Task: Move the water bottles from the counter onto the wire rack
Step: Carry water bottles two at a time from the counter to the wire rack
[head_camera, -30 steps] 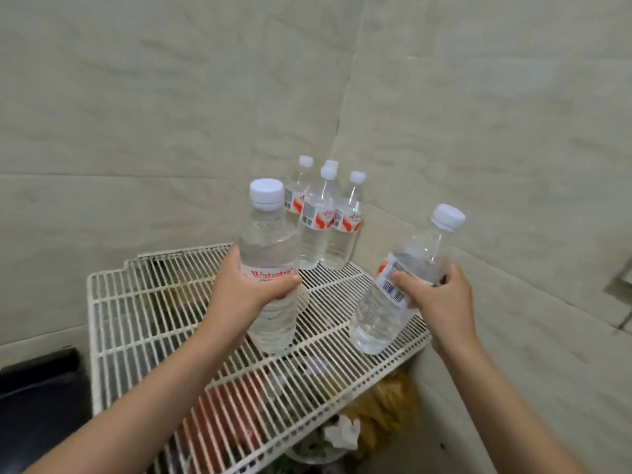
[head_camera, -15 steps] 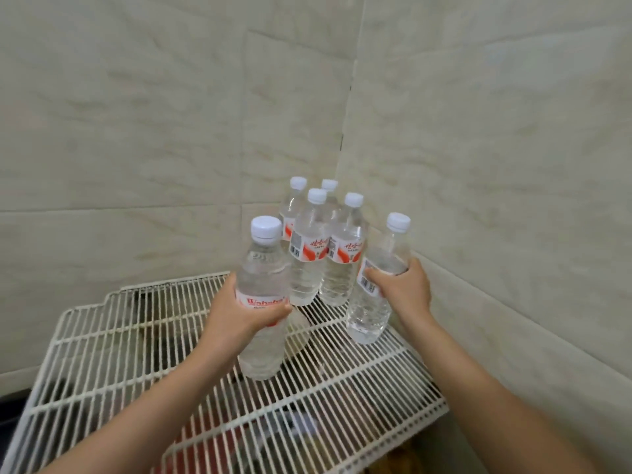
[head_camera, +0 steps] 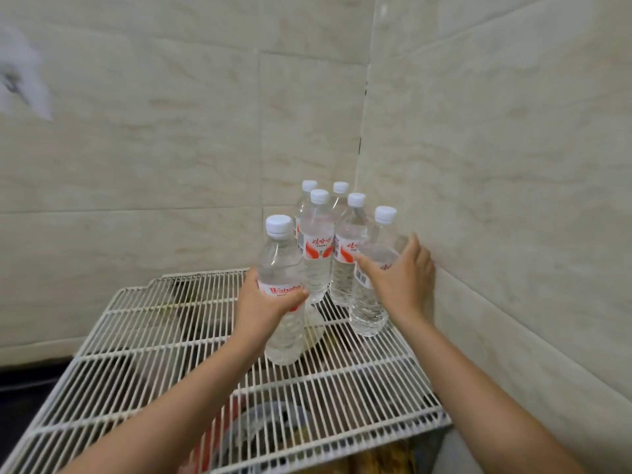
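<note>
Two red-and-white-labelled bottles, "Wahaha" bottle in left hand, barcoded bottle in right hand.

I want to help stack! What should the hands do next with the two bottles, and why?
Probably let go with the right hand: its bottle looks set on the wire rack beside the four in the corner. The left hand grips the other bottle.
</note>
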Motion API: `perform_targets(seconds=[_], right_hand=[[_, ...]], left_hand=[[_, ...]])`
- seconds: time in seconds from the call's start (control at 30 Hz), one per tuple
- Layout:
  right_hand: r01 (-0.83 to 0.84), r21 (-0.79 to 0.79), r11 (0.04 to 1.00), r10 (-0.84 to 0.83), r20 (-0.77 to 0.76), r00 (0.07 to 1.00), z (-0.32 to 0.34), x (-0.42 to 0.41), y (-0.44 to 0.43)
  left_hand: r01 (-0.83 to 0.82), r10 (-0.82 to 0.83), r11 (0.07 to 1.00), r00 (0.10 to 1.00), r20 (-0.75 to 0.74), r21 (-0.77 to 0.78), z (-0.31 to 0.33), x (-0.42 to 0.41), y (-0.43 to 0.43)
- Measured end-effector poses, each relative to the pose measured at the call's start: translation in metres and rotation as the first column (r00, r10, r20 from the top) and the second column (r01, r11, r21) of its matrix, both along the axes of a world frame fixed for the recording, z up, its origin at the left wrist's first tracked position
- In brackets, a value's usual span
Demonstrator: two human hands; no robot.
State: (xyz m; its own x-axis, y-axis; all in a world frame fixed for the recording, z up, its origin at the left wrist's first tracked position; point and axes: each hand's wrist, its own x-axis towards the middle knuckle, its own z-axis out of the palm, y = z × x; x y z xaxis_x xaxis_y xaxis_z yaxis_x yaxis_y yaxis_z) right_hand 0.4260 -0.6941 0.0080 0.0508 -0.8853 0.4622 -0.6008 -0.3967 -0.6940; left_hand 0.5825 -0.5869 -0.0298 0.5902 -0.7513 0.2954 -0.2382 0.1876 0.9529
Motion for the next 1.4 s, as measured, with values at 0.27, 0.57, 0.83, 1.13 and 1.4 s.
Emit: perform_targets(seconds=[0.27, 0.57, 0.83, 1.13, 1.4], right_hand=[[-0.798, 0.120, 0.590, 0.759, -0.419, 0.498, 0.116, 0.021, 0.064], [-0.828, 0.360, 0.429, 0.891, -0.318, 0.323, 0.141, 0.028, 0.049], [-0.748, 0.194, 0.635, 0.757, -0.351, 0.551, 0.145, 0.034, 0.045], [-0.338, -0.087, 0.937, 0.311, -0.230, 0.922, 0.108, 0.067, 0.039], [-0.196, 0.085, 0.977, 0.200, -0.055, 0.978, 0.084, 0.087, 0.011]], left_hand=[[0.364, -0.368, 0.930, 0.919, 0.143, 0.051, 0.022, -0.003, 0.013], [0.798, -0.805, 0.589, 0.593, 0.004, 0.126, 0.049, 0.020, 0.009], [0.644, -0.637, 0.739, 0.763, -0.105, 0.197, 0.036, 0.041, 0.011], [-0.308, -0.049, 0.790, 0.830, 0.556, 0.531, -0.027, 0.067, 0.028], [-0.449, -0.048, 0.653, 0.780, 0.624, 0.610, -0.067, 0.067, 0.041]])
